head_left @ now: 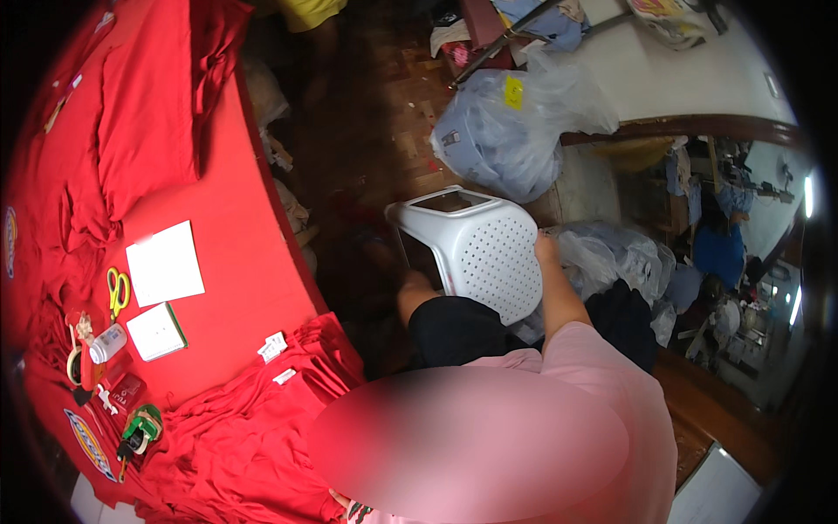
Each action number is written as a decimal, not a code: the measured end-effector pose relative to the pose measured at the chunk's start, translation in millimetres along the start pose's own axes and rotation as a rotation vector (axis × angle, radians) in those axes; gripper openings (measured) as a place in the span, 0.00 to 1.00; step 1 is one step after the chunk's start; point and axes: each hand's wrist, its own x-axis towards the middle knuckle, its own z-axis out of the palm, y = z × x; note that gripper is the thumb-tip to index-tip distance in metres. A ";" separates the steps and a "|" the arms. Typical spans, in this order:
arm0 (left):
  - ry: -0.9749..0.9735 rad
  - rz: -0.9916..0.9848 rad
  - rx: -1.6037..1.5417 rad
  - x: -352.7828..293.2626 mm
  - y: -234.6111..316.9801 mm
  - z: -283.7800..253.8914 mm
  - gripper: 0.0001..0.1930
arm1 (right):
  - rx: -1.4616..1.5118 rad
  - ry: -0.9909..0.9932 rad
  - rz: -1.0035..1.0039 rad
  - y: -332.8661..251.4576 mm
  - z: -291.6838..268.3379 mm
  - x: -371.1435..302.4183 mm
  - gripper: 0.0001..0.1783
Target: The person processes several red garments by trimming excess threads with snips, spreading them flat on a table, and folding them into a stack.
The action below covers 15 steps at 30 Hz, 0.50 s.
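- Right hand (546,248): I read it closed, gripping the stool (497,259) at the seat edge; this is the nearer hand.
- Stool: left of that hand, tipped over; its seat-to-leg axis runs roughly crosswise, legs leftward.
- Left hand (338,499): well apart, beside red cloth (253,441); I cannot tell its grip.

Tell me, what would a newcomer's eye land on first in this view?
Probably the white stool, tilted in the middle, with the right hand gripping its right edge. Next, the bright red clothes heaped along the left side, and the yellow scissors lying by a white sheet on the red tabletop.
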 end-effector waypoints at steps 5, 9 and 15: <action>-0.051 -0.121 0.029 -11.3 -2.0 -8.3 0.49 | 0.050 0.062 -0.177 -62.3 -30.4 -0.2 0.32; -0.048 -0.211 0.067 -20.7 -5.1 -19.5 0.48 | 0.047 0.055 -0.424 -193.6 -46.5 -38.2 0.28; -0.047 -0.324 0.062 -30.2 -4.2 -32.1 0.48 | -0.158 0.037 -0.862 -347.9 -40.0 -88.7 0.20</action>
